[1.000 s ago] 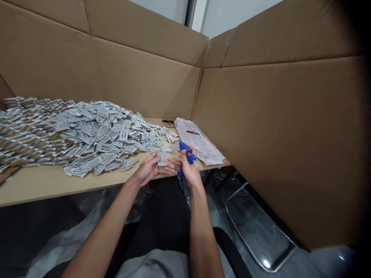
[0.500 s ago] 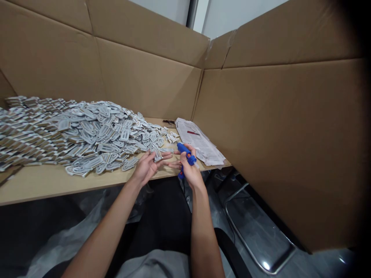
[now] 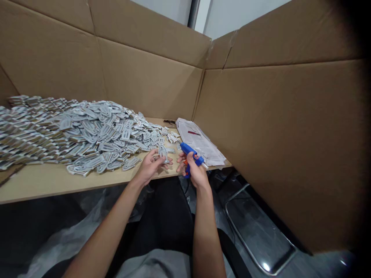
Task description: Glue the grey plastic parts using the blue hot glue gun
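Space has opened between the left hand and the right hand: half a second ago their fingertips met or overlapped in view, and now a narrow gap shows. The left hand is closed on a grey piece, pinched between thumb and fingers near the front edge of the desk; the piece has turned from a foreshortened tilt to show more of its pointed outline. The right hand has shifted rightward with the blue glue gun, clasped under the thumb, some fingers loosely spread, the front end aimed away from the body. That leaves piece and gun apart, so the work seems to be between contacts, with no glue visibly being laid. The heap of similar pieces, left of both hands, looks unchanged, and printed sheets lie beyond the gun.
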Demonstrator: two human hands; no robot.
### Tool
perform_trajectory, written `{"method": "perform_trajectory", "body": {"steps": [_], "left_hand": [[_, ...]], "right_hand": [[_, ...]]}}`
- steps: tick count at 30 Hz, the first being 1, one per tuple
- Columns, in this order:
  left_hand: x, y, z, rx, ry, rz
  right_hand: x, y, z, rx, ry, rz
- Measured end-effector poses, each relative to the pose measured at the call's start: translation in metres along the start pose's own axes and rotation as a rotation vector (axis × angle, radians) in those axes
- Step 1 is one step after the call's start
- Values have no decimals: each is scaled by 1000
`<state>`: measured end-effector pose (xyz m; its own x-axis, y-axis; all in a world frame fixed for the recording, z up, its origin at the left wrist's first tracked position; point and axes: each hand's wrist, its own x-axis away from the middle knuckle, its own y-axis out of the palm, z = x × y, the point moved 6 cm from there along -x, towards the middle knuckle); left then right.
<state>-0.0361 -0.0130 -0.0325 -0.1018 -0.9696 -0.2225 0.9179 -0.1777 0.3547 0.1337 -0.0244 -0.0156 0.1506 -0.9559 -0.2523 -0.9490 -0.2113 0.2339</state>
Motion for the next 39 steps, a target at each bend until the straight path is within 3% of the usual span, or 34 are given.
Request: {"method": "perform_trajectory", "body": {"steps": [6, 11, 29, 39], "left_hand": [[-3, -2, -4, -107, -5, 35], [-1, 0, 1, -162, 0, 49], [-4, -7, -6, -203, 13, 41], [-2, -3, 1, -218, 69, 32]], "right_hand": [[7, -1, -9, 385, -89, -94], [11, 4, -14, 563, -120, -112], [6, 3, -3, 685, -108, -26], [6, 2, -4, 699, -129, 14]]}}
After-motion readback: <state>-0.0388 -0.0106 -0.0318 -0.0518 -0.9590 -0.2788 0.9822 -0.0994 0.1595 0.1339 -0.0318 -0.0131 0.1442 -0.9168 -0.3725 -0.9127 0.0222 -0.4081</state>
